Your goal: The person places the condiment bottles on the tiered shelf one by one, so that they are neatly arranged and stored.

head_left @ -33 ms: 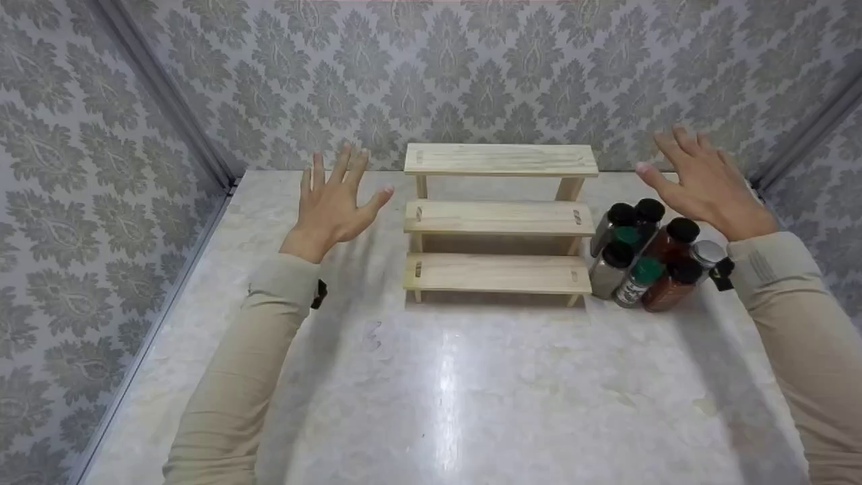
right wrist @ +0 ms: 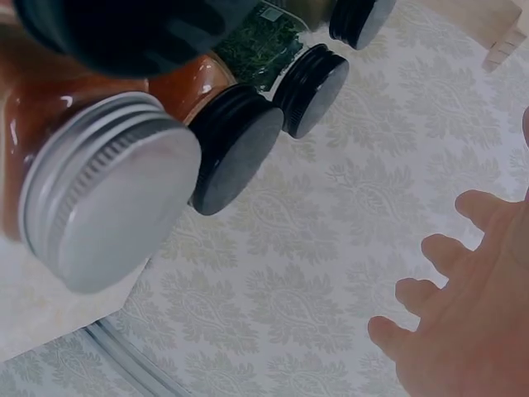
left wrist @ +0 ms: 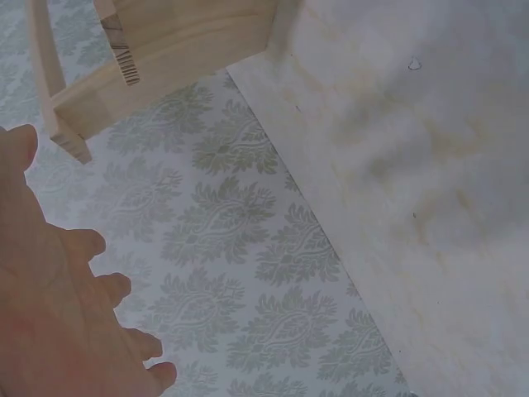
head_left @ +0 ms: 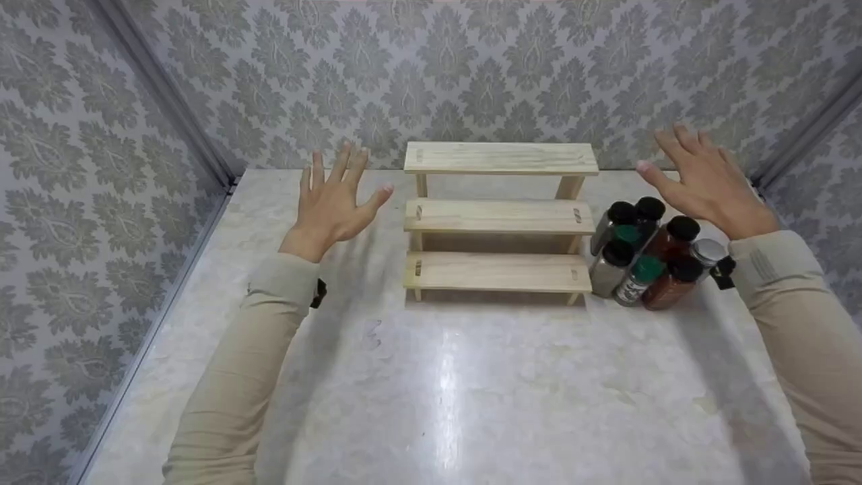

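My left hand (head_left: 331,205) is held with fingers spread, left of a pale wooden three-step rack (head_left: 498,217), and holds nothing. On the other side my right hand (head_left: 710,182), also spread and holding nothing, is over the back right of the table, just beyond a cluster of spice jars. Among them are a jar with a silver lid (head_left: 708,252), a green-lidded jar (head_left: 633,283) and a red-brown jar with a black lid (head_left: 670,286). In the right wrist view the silver lid (right wrist: 124,198) looms large, apart from the right hand's fingers (right wrist: 446,255).
The rack stands on a pale marbled table (head_left: 512,391), its three shelves bare. Patterned wall panels (head_left: 444,67) close off the back and sides, with a grey metal strip (head_left: 168,94) at the left corner. The jars stand close against the rack's right side.
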Motion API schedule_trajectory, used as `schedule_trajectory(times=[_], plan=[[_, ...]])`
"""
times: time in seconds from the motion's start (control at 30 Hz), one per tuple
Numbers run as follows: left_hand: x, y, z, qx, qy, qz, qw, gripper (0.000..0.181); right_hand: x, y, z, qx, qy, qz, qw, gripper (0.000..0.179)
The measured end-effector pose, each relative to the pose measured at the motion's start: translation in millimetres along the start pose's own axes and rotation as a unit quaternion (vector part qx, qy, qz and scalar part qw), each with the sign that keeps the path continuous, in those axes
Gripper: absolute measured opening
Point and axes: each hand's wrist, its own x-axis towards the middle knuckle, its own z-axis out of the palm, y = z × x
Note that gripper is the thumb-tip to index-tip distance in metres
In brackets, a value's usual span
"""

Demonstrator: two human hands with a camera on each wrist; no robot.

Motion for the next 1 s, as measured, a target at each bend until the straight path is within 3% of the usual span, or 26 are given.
schedule_trajectory(times=[0.3,0.63,0.8,1.0], plan=[[-4.5,2.8,3.0,-0.018,-0.004,0.002,0.9998,0.091,-14.9,4,-1,0.029,0.023,-0.008,0.9993,0.082],[-25.8,8.6,20.8,-0.094,-0.003,0.011,0.9955,0.089,-59.9,25,3,0.11,0.053,-0.018,0.9923,0.07],[-39.4,6.9,37.4,-0.169,-0.001,0.011,0.9855,0.084,-81.5,35,10,0.151,0.068,-0.006,0.9862,0.067],[-52.3,7.1,61.6,-0.27,-0.033,-0.001,0.9622,0.081,-99.4,53,28,0.179,0.079,0.025,0.9804,0.065]])
